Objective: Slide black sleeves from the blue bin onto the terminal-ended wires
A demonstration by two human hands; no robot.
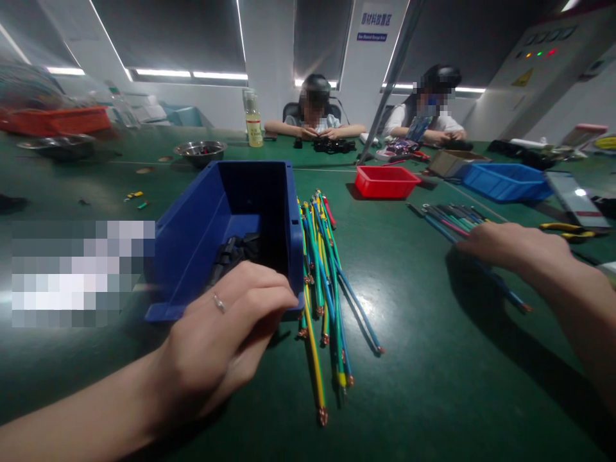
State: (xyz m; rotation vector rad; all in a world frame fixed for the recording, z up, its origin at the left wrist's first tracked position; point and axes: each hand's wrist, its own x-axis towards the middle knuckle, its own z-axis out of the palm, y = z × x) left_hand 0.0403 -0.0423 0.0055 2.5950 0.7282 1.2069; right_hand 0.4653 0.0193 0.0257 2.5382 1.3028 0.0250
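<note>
The left hand (pixel 226 340) is seen curled at the open front lip of a blue bin (pixel 202 231), its fingers bent inward in a closed grip; whether anything is pinched inside cannot be told, since the fingertips are hidden. A ring is worn on one finger. Small black parts (pixel 235 250) are piled on the bin's floor, just behind the knuckles. Right beside the bin, a bundle of green, yellow and blue wires (pixel 322 282) is laid out on the green table (pixel 423 359), bare copper ends pointing toward the camera. Over on the right, the right hand (pixel 510 247) is stretched flat, palm down and fingers loosely extended, its fingertips resting on a second bundle of wires (pixel 452 218); nothing is clasped there. Farther back, a red tray (pixel 385 181) and a blue tray (pixel 505 181) are set well apart from the bin, and yellow-handled pliers (pixel 568 231) are lying near the right edge. A steel bowl (pixel 199 151) and a bottle (pixel 253 122) are stood at the far side, where two other people are seated with their hands busy at the table.
</note>
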